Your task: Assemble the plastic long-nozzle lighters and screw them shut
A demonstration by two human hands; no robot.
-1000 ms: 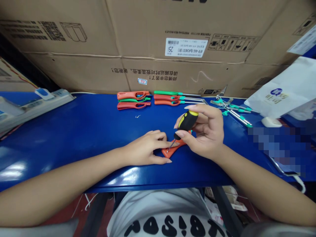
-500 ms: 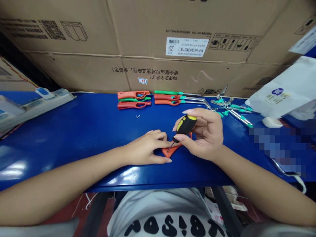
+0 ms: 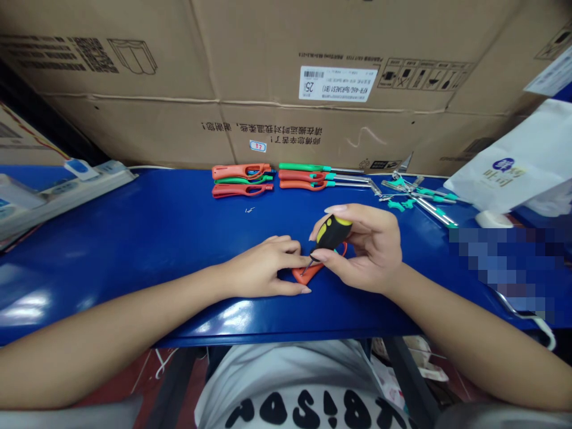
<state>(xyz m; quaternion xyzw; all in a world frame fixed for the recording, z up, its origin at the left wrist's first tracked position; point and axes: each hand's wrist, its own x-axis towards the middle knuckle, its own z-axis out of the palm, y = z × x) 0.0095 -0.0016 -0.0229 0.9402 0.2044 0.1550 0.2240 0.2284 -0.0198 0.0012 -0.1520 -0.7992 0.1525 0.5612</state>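
blue table (image 3: 201, 226): the left hand (image 3: 268, 268) clamps the lighter (image 3: 309, 276) between finger and thumb, its long axis slanting away rightward beneath the right hand (image 3: 373, 250), clamped on the screwdriver (image 3: 329, 233), tip down-left.

The person here wears the one camera on the head. It looks forward and down across the blue tabletop (image 3: 179, 220), near enough to show the left hand (image 3: 270, 266) and the right hand (image 3: 370, 247) clearly, just below the middle. The wide view takes in the wearer's shirt front (image 3: 295, 364) along the bottom edge and a cardboard box (image 3: 156, 128) across the top.
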